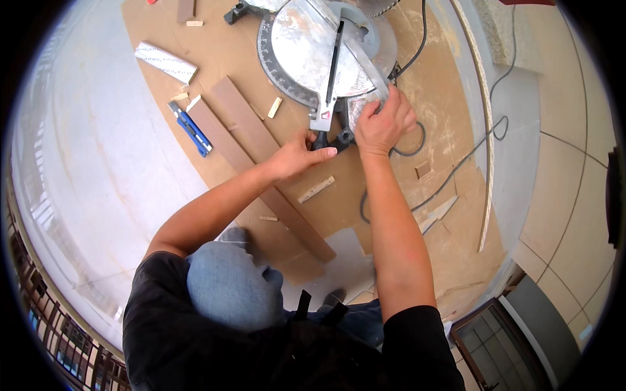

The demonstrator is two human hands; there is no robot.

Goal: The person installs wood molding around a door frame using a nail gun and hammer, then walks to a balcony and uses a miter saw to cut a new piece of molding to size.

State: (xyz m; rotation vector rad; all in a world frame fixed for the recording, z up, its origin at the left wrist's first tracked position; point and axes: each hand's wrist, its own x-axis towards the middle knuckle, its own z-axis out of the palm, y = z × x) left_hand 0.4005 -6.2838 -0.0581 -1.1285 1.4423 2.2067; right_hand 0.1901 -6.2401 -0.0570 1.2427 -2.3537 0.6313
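A miter saw [303, 49] lies ahead of me, with its round metal turntable and a degree scale along the curved edge. My left hand [297, 158] is closed around the black knob [319, 141] at the turntable's near end, thumb stretched along its near side. Curled over the near end of the saw's long metal fence [372, 68] is my right hand [386, 124]; its fingertips are partly hidden. Part of a toothed saw blade [381, 6] shows at the top edge.
Brown cardboard [456, 228] covers the floor. Brown boards [261, 176], a blue utility knife [193, 133], a wrapped white piece [166, 62] and several wood offcuts [316, 189] lie left of and below the saw. A dark cable [450, 179] and a pale rope-like strip [486, 130] run on the right.
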